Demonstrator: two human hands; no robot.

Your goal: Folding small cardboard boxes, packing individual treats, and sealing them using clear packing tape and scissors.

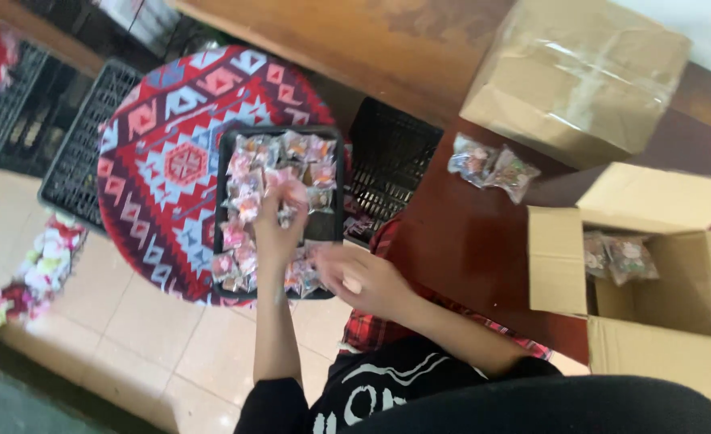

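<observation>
Nearest the camera, black sleeves and a black garment with white print are seen at the bottom edge. The right hand (363, 280) is held just above the near edge of a black tray (333, 233), its fingers curled loosely together over small wrapped packets (247, 181); whether one is pinched cannot be told, as the hand is blurred. The left hand (279, 225) is stretched further over the middle of the tray, fingertips bunched around a pinkish packet, though the grip is smeared by motion. The tray is filled with many such clear-wrapped packets and is set on a round stool (162, 153) covered in red, blue and white patterned cloth. To the right, an open cardboard box (653, 354) is placed on a dark wooden table (468, 241), with two packets seen inside it. Further along the table, two more packets (492, 167) are laid side by side, just beside a closed, taped cardboard box (580, 76). Black plastic crates (74, 153) are stacked on the tiled floor beyond the stool.
</observation>
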